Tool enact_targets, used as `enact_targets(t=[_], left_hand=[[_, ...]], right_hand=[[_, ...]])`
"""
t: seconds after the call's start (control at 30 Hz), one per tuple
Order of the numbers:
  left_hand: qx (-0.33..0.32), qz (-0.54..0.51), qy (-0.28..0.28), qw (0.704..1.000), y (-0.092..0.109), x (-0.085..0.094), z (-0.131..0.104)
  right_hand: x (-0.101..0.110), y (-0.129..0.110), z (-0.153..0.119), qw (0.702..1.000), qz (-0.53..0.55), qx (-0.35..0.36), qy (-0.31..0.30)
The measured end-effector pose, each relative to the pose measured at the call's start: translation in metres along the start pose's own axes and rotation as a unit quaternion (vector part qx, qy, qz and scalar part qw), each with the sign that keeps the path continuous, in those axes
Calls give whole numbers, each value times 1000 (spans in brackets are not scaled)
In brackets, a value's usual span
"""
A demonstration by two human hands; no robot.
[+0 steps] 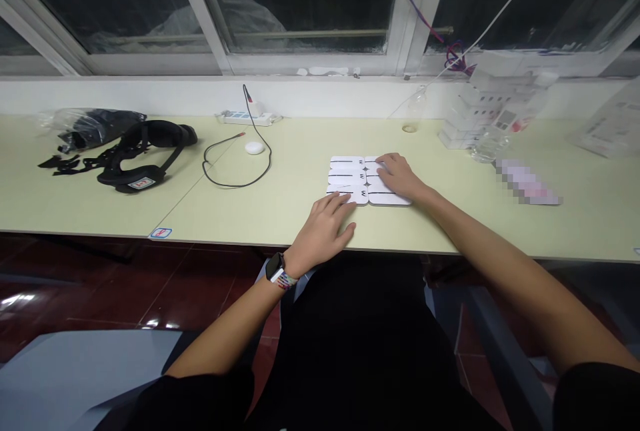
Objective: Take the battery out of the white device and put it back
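Several white cards [345, 176] with rounded corners lie edge to edge in two columns on the pale table. Each left-column card carries a black line and a mark like a W or 3. Over the right column rests my right hand [399, 175], its fingers stretched out on the cards and covering part of them. My left hand [324, 227] lies at the near left corner of the group, fingers spread, fingertips at the lowest left card. A watch [275, 267] and a beaded bracelet [287, 280] are on my left wrist. Neither hand grips anything.
To the left lie a black headset with straps [145, 151], a black cable [225, 185], a round white case [255, 148] and a power strip [247, 118]. At right stand stacked white boxes [463, 117], a clear bottle [493, 141] and a blurred pinkish item [527, 182].
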State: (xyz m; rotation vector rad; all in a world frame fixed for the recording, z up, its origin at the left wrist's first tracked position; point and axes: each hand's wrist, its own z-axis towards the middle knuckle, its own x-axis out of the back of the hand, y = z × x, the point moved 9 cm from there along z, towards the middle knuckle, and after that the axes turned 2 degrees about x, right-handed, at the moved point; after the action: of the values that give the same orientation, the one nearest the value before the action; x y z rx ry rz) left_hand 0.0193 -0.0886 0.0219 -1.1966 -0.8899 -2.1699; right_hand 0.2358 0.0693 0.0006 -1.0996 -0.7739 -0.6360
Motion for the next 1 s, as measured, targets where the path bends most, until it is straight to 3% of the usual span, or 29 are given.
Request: enact_targets(t=[0.83,1.0], left_hand=[[0,1,1,1000,-1,0,0],[1,2,3,1000,-2,0,0]], right_hand=[[-1,-3,-2,1000,4,1,0],[13,-4,-4,1000,19,-6,21]])
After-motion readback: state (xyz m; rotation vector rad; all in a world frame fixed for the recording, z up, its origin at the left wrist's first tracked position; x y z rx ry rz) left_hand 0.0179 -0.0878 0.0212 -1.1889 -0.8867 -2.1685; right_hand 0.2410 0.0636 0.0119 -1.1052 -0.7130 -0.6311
